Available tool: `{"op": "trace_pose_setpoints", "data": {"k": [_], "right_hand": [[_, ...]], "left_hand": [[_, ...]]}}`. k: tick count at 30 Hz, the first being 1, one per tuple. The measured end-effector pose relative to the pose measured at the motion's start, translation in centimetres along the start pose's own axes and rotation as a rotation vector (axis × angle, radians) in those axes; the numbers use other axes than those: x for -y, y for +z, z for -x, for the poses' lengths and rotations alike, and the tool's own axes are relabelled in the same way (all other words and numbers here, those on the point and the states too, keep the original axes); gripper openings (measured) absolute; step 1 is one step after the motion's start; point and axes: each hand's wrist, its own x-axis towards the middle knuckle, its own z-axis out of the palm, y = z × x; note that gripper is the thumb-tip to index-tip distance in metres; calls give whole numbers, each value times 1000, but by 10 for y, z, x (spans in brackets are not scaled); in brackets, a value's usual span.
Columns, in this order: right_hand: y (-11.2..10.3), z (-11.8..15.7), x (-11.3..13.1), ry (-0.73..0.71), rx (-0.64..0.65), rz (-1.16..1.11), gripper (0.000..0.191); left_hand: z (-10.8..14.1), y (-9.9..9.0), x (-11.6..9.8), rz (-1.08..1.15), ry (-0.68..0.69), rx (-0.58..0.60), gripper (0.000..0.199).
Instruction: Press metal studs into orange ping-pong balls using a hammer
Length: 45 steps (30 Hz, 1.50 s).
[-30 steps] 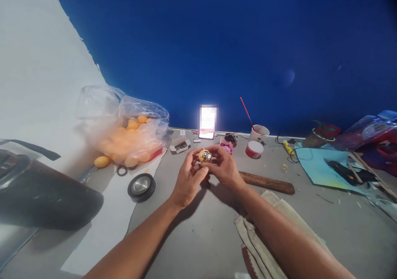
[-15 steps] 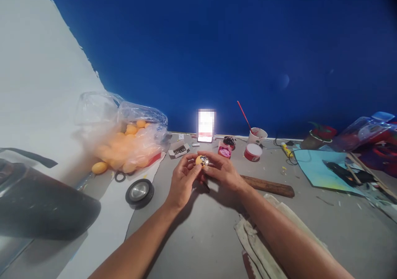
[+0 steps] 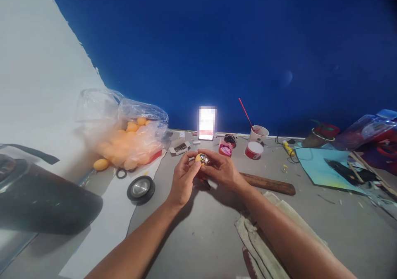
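Note:
An orange ball (image 3: pixel 198 158), the size of a ping-pong ball, is held between my two hands above the middle of the table. Shiny silver heads, like thumbtacks, cover its right side. My left hand (image 3: pixel 183 175) grips it from the left, with the thumb on its near side. From the right, my right hand (image 3: pixel 223 170) closes its fingertips on the tack-covered side; whether they also pinch a single tack is hidden. Just beyond the hands is a small open box (image 3: pixel 180 148) of little metal pieces. A dark, reddish object (image 3: pixel 206 183) shows partly below my hands.
A plastic bag (image 3: pixel 130 142) of orange balls lies left, with a round metal lid (image 3: pixel 140 189) and dark bottle (image 3: pixel 52 196) nearer. A lit phone (image 3: pixel 207 123) stands at the wall. Rightward are a paper cup (image 3: pixel 259 134), wooden stick (image 3: pixel 273 184), cloth (image 3: pixel 260 233) and blue sheet (image 3: pixel 322 169).
The view has shifted slightly. Both hands keep hold of the ball, which seems turned a little, with the silver heads showing more plainly.

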Motion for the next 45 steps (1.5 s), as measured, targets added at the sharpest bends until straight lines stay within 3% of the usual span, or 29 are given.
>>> {"op": "trace_pose_setpoints", "data": {"k": [6,12,21,27,33,38,45], "right_hand": [[5,1,6,-27,-82,148,36],[4,0,-9,-173,-182,429,37],[5,4,-1,-151,-156,748,30],[1,1,-2,-136,-96,633,37],[-2,-2,1,-13,-13,171,40],[-4,-2,2,74,84,-107,46],[14,2,-8,60,-179,-111,45]], "left_hand": [[2,0,2,-206,170,-27,39],[1,1,-2,-364,220,-86,32],[-2,1,-2,-263,70,-35,34],[-6,-1,2,-143,-42,-35,38],[-5,-1,2,-87,-78,35,62],[-4,-1,2,-85,-53,39,60],[-3,0,2,-65,-44,27,63]]}}
